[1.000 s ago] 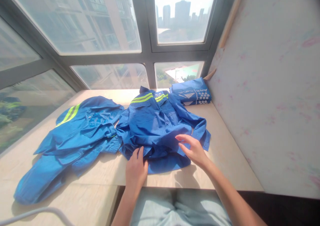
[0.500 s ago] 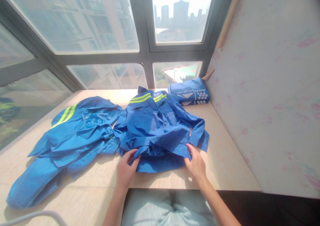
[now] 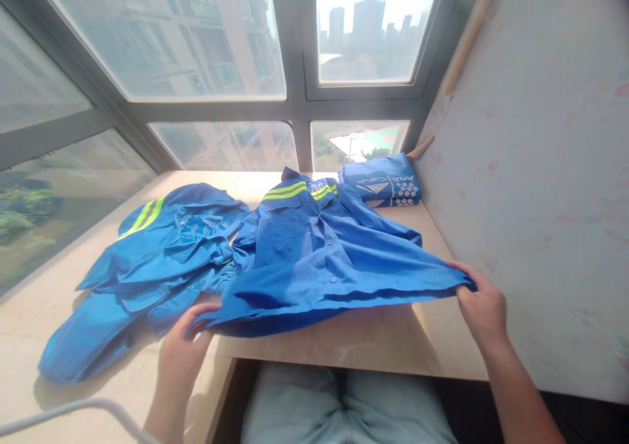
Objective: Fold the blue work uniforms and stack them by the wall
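A blue work shirt point(image 3: 295, 247) with yellow-green stripes across its chest lies front side up, collar toward the window. Its lower hem is stretched wide and lifted off the tabletop between my two hands. My left hand point(image 3: 189, 336) pinches the hem's left corner between thumb and fingers. On the other side, my right hand point(image 3: 476, 303) grips the right corner of the hem. Two buttons show down the front, and the sleeve on the right is partly covered by the spread cloth. The shirt's left sleeve lies against a second blue garment point(image 3: 162, 260).
The second garment, also striped, lies rumpled at the left of the wooden tabletop point(image 3: 314, 352). A folded blue bundle point(image 3: 381, 179) with white print sits at the back right by the wall point(image 3: 550, 188). Windows close off the far side. A grey tube point(image 3: 73, 406) curves at the lower left.
My hands have moved apart, left hand to the left and right hand to the right. The bunched shirt hem is now pulled out wide and raised. The view has shifted slightly.
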### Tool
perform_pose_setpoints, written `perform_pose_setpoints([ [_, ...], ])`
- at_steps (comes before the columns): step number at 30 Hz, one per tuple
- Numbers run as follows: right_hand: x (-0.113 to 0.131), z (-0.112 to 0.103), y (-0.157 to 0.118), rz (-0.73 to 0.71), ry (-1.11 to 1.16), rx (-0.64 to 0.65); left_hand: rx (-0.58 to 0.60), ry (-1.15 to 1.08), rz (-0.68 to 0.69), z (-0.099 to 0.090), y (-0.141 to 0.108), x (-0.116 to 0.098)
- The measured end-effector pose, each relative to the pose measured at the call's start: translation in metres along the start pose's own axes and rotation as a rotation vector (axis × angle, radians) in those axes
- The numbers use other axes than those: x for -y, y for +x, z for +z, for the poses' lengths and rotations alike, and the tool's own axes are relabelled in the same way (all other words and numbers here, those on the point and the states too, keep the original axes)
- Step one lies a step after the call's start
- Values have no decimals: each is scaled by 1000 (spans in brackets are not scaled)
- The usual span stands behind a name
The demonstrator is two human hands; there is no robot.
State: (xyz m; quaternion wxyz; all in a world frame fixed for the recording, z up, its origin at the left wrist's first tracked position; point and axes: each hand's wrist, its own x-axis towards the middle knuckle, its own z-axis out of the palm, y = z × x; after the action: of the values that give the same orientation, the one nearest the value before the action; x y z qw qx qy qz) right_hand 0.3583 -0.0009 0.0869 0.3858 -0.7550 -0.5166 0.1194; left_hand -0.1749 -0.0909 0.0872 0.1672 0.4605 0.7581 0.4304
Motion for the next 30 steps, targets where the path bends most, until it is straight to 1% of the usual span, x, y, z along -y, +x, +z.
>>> perform_pose_setpoints([
  [2, -15, 8, -5, -47, -52, 81, 258, 90, 49, 4, -10, 6],
  [3, -23, 12, -8, -89, -76, 123, 364, 127, 77, 7, -16, 8],
  [4, -31, 16, -11, -132, -101, 159, 448, 155, 98, 11, -23, 10],
  [5, -39, 20, -13, -170, -126, 192, 507, 176, 107, 15, -30, 12],
  [6, -46, 24, -15, -198, -152, 219, 540, 192, 100, 19, -36, 13],
  [7, -52, 26, -16, -216, -177, 242, 545, 211, 82, 22, -41, 14],
  [8, -57, 28, -17, -229, -201, 259, 527, 234, 57, 25, -45, 15],
  [12, -67, 31, -17, -318, -245, 316, 353, 329, -22, 34, -53, 14],
  [15, -66, 31, -17, -399, -242, 355, 254, 374, -13, 37, -53, 8],
  [17, -64, 30, -17, -408, -245, 363, 191, 377, -16, 37, -53, 1],
  [19, -62, 28, -17, -392, -259, 367, 107, 340, -48, 34, -52, -7],
  [21, -61, 27, -16, -384, -278, 353, 23, 344, -77, 29, -50, -13],
  [22, -61, 27, -15, -390, -286, 338, 4, 381, -79, 25, -48, -14],
  [23, -60, 26, -15, -401, -293, 317, 21, 438, -74, 21, -46, -13],
  [24, -60, 25, -15, -409, -299, 288, 73, 496, -67, 16, -44, -11],
  [25, -59, 25, -16, -407, -304, 249, 146, 537, -59, 11, -41, -7],
  [27, -57, 22, -17, -367, -307, 141, 284, 550, -56, 2, -38, 5],
  [28, -56, 21, -18, -334, -298, 83, 314, 536, -58, -1, -37, 11],
  [30, -55, 19, -20, -268, -253, 8, 305, 488, -56, -7, -39, 18],
])
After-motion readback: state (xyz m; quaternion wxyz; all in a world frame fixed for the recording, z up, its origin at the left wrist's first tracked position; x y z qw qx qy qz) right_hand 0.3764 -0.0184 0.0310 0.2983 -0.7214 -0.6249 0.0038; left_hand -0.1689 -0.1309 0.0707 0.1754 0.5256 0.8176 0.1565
